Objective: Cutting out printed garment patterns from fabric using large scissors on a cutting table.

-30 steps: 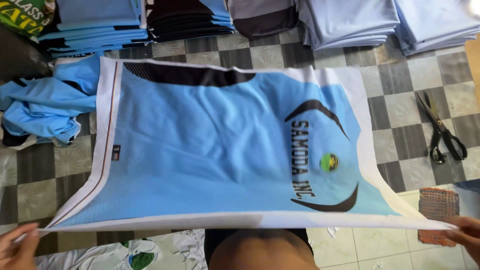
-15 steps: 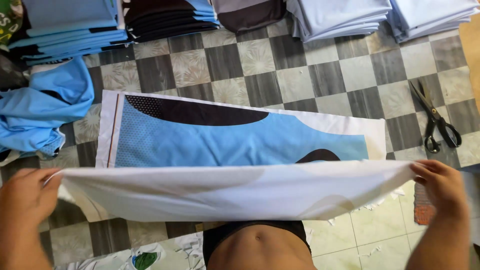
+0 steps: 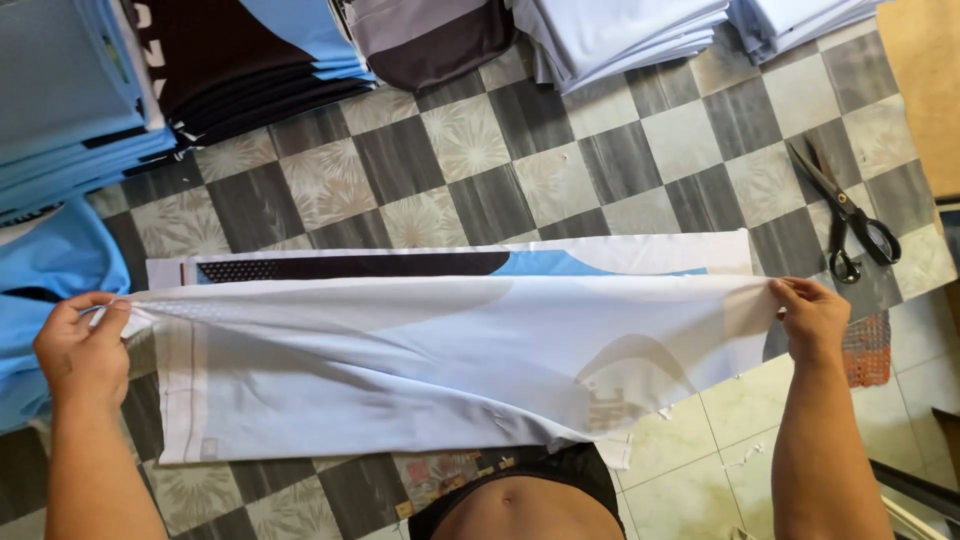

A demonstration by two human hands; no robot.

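From the head camera I look down on a checkered tile floor (image 3: 470, 150) of grey and pale squares. On it lies a printed fabric panel (image 3: 440, 350), folded over so its white reverse faces up; a strip of its light-blue and black printed face shows along the far edge. My left hand (image 3: 85, 345) pinches the panel's left corner between thumb and fingers, and my right hand (image 3: 812, 318) grips the right corner the same way, so the folded edge runs taut between them. Black-handled scissors (image 3: 845, 212) lie on the tiles just beyond the panel's right end. Past the panel's far edge sit stacks of folded fabric: blue and black ones (image 3: 150, 70) toward the left, pale ones (image 3: 640, 30) toward the right. A loose blue garment (image 3: 45, 270) lies beside the panel's left end.
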